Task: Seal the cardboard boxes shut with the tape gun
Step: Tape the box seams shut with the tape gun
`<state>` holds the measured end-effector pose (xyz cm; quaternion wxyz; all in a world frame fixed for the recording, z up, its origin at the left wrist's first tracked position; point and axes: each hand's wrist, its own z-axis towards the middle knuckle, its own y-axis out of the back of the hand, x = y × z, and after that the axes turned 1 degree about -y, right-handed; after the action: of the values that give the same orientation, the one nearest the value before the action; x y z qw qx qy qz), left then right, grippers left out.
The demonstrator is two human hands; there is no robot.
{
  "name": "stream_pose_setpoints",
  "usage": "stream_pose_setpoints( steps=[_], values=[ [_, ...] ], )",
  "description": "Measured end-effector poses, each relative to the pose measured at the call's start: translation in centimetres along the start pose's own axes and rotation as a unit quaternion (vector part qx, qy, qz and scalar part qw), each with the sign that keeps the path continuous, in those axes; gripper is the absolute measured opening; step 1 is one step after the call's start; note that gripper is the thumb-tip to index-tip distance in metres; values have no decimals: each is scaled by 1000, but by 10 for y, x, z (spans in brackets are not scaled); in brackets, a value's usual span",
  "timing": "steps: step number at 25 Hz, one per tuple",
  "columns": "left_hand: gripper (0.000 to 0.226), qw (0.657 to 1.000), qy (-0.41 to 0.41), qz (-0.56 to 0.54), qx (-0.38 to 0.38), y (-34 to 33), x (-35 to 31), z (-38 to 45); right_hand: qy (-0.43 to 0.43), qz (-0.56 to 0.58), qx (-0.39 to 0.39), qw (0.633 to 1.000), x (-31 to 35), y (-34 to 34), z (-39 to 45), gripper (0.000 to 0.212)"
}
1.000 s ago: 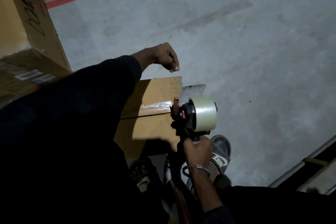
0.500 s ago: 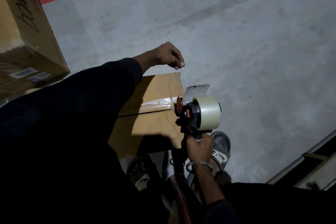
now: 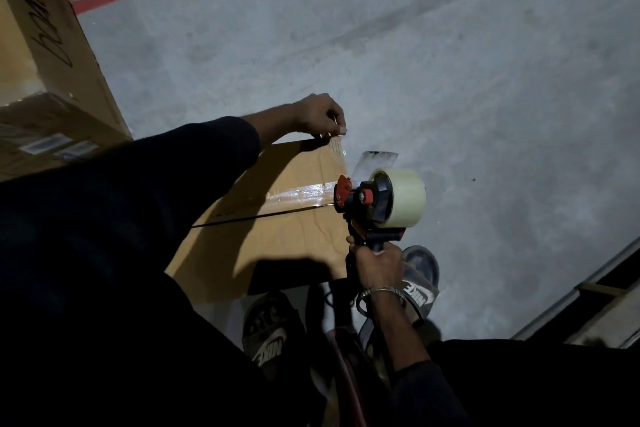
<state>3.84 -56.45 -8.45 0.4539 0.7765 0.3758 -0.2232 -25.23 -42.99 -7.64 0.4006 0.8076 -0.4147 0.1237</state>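
— Where is the box?

— The cardboard box [image 3: 277, 218] lies on the grey floor [image 3: 450, 80], under and between both hands. A shiny strip of tape [image 3: 301, 194] already runs on its top, just beside the middle seam.

— And the hands?

— They are apart. The right hand [image 3: 377, 267] grips the handle of the tape gun [image 3: 374, 204], whose red nose touches the box edge at the strip's end. The left hand [image 3: 320, 116], beyond the gun, pinches a loose piece of clear tape [image 3: 337, 149] at the far corner.

— Anything else?

— A bigger box [image 3: 45, 80] stands left of the left arm. Two sandals [image 3: 420, 282] are below the right hand.
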Motion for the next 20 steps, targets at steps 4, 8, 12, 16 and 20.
stream_pose_setpoints(
  steps=[4,8,12,16,20],
  values=[
    [31,995,-50,64,64,-18,11,-11,-3,18,33,999,-8,-3,10,46],
    [35,987,-58,143,42,-25,26,-10,7,-4,24,1000,-6,-4,15,47],
    [35,973,-42,226,-19,11,40,-8,67,-67,25,995,50,-4,17,22],
    [35,971,1,207,-122,43,64,-17,131,-100,52,985,105,-22,45,34],
    [37,932,-138,300,-150,44,71,-29,113,-88,85,986,120,-31,57,24]
  ],
)
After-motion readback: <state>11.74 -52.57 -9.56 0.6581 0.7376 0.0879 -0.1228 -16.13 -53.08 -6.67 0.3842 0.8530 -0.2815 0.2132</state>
